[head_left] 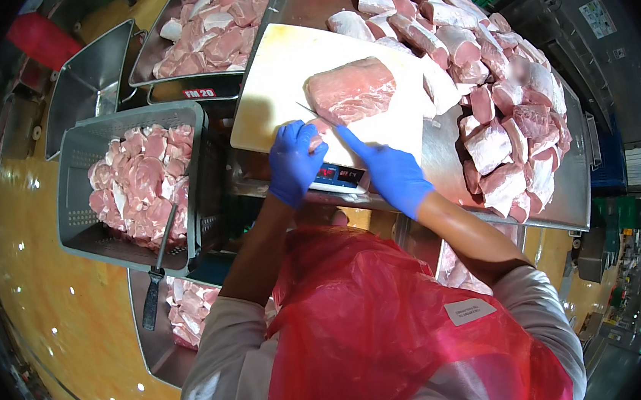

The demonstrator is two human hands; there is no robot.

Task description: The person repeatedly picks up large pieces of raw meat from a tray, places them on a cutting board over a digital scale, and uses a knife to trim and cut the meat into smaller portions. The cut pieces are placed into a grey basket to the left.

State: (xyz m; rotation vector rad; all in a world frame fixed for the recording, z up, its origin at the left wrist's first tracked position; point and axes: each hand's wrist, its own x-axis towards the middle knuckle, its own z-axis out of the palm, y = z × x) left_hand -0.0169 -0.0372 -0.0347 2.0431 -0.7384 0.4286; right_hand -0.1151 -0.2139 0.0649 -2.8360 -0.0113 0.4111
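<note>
In the head view, a large pink slab of meat (352,87) lies on a white cutting board (261,91) that rests on a scale (337,177). My blue-gloved right hand (393,172) grips a knife, index finger extended along it; its thin blade (317,112) points up-left beside the slab's lower-left edge, and the handle is hidden under my palm. My left hand (294,163), also gloved in blue, has its fingers curled on a small piece of meat (318,131) below the blade, near the board's front edge.
Many meat chunks (513,137) are heaped on the steel table (445,181) at right. At left stand a grey crate (68,191) of slices with a long-handled tool (153,294) across its rim, steel tubs (141,71) and an empty tub (85,83). Another tub (150,344) sits lower.
</note>
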